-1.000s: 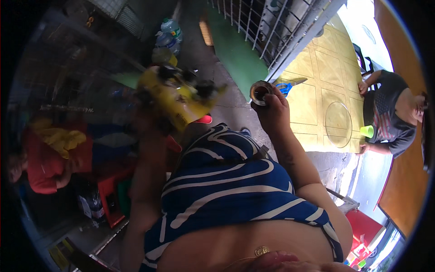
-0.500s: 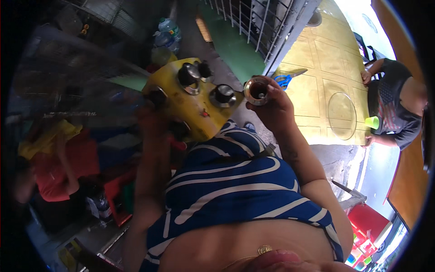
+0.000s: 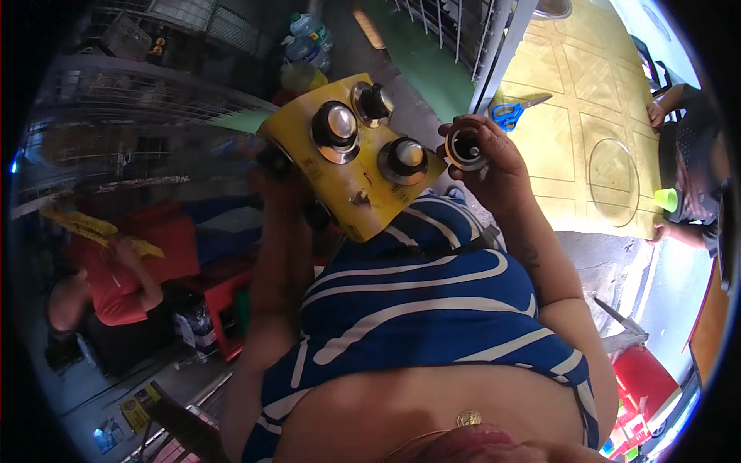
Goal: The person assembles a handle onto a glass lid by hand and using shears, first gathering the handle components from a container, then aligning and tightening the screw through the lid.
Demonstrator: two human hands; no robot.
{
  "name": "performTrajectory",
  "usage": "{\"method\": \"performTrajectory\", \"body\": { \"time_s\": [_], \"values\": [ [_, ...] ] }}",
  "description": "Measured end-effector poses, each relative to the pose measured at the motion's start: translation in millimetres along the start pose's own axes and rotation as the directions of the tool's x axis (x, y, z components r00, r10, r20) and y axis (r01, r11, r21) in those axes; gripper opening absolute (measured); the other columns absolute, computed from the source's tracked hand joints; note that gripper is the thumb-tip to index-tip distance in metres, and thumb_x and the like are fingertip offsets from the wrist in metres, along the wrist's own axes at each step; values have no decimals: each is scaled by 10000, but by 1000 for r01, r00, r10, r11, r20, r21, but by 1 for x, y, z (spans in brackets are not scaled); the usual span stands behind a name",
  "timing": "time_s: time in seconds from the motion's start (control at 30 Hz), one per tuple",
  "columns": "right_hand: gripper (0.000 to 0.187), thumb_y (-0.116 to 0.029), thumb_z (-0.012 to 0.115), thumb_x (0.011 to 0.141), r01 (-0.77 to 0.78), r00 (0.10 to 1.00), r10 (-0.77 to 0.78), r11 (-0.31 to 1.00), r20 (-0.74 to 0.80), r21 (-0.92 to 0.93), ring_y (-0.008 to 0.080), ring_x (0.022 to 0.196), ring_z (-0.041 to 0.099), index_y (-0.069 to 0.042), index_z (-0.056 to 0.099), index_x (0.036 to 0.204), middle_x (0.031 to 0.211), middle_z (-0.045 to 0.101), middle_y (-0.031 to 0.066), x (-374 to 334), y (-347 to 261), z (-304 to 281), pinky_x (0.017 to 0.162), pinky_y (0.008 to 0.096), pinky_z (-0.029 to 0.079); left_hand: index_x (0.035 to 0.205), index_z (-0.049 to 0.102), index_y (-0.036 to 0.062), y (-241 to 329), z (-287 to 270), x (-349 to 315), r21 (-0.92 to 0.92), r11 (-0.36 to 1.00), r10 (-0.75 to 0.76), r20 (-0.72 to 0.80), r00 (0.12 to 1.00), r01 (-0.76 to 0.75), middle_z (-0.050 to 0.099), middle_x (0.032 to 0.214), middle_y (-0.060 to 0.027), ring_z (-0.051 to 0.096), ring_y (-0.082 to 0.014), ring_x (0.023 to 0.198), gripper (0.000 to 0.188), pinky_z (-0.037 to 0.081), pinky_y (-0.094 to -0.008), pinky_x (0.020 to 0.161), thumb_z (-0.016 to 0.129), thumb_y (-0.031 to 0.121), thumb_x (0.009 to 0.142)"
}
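Observation:
My left hand (image 3: 284,191), in shadow, grips a yellow card (image 3: 370,202) by its left side, its fingers mostly hidden. Several round black-and-chrome knob-like pieces, such as the front knob (image 3: 405,160), are fixed to the card, which is tilted and bent at its edge. Just to the right, my right hand (image 3: 500,166) closes around a loose round metal-rimmed piece (image 3: 465,149). Its hollow dark side faces up, with a small pale spot inside. The loose piece sits close to the card's right corner.
Blue-handled scissors (image 3: 509,116) and a clear round disc (image 3: 614,182) lie on the yellow-covered table (image 3: 571,92). A person at its far right is near a green cup (image 3: 665,200). Another person in red (image 3: 123,285) sits left. A wire-grid gate (image 3: 463,46) stands ahead.
The view has shifted, so most things sit further right. The card has turned slightly, showing its knobs more squarely. Both hands keep their holds. The person in red has lowered a yellow item.

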State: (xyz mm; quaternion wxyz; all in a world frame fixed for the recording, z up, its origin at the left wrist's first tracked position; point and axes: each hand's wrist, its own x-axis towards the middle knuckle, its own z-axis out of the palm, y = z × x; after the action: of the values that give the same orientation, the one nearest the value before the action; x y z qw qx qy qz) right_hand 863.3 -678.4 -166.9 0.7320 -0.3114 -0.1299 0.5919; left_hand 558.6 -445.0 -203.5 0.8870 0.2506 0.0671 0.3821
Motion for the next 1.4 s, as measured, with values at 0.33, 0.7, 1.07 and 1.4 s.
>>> {"method": "performTrajectory", "body": {
  "time_s": [0.33,0.7,1.07,1.4],
  "values": [
    [516,-454,525,988,-52,997,38,978,74,200,264,1074,661,0,598,1221,1167,665,165,-8,-2,7,930,423,541,1294,578,31,12,2,8,80,997,-7,0,1000,7,620,1287,-179,601,-346,1165,556,488,-467,1004,683,313,826],
    [526,-431,495,1009,-22,998,3,949,62,315,386,1227,600,-18,533,1331,1327,586,234,-8,-5,-8,922,466,587,1260,606,16,2,26,20,166,985,-47,9,999,44,648,1254,-183,632,-334,1122,574,503,-438,978,725,338,800],
    [438,-330,342,1075,-83,988,134,884,-79,460,429,1244,582,3,492,1317,1397,510,307,-6,-5,-31,945,509,574,1397,493,4,-5,18,21,-32,985,-156,221,963,167,541,1406,-208,515,-379,1278,747,391,-521,1105,682,314,744],
    [206,-239,525,1017,108,814,-378,845,-441,-524,234,704,619,-68,633,1054,899,656,109,1,4,-109,593,303,490,1369,531,6,11,-20,14,19,996,-86,109,990,84,601,1329,-193,559,-367,1231,719,401,-483,1096,711,294,736]
  ]
}}
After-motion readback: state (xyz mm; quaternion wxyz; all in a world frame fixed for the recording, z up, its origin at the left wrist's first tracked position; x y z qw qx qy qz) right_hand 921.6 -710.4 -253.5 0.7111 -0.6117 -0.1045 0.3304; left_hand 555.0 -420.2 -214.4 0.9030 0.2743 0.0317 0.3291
